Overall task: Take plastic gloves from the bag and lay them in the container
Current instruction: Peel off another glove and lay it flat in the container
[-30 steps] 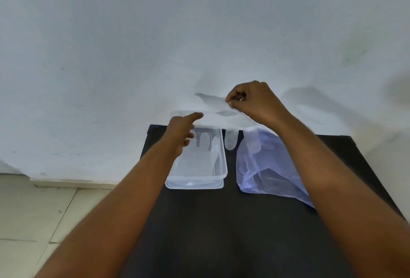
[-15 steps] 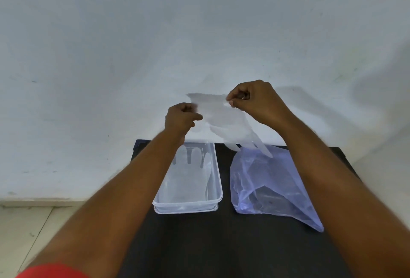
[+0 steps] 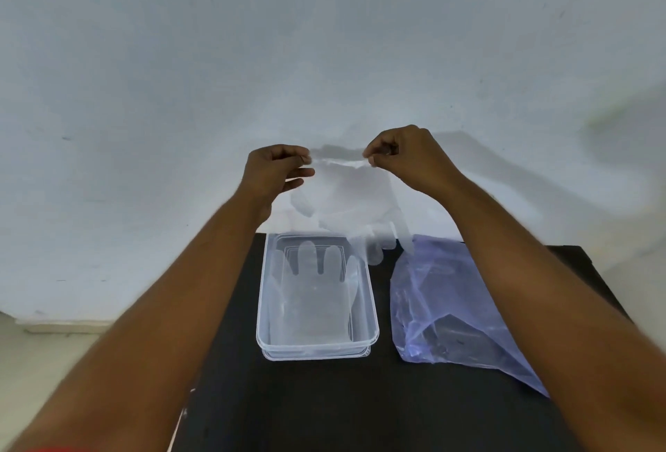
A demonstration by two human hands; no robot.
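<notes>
A clear plastic glove (image 3: 351,199) hangs in the air, fingers down, stretched by its cuff between both hands. My left hand (image 3: 275,172) pinches the cuff's left corner and my right hand (image 3: 403,156) pinches its right corner. The glove's fingertips dangle just above the far edge of a clear rectangular container (image 3: 265,307) on the black table. Another clear glove (image 3: 317,293) lies flat inside the container, fingers pointing away from me. A bluish see-through plastic bag (image 3: 443,300) lies flat to the right of the container, partly under my right forearm.
The small black table (image 3: 324,408) stands against a white wall (image 3: 324,55). Pale floor tiles (image 3: 43,361) show to the left, below the table's edge.
My left hand rose and took hold of the glove's left cuff corner. Both hands now spread the glove wide, and it hangs nearer to the container.
</notes>
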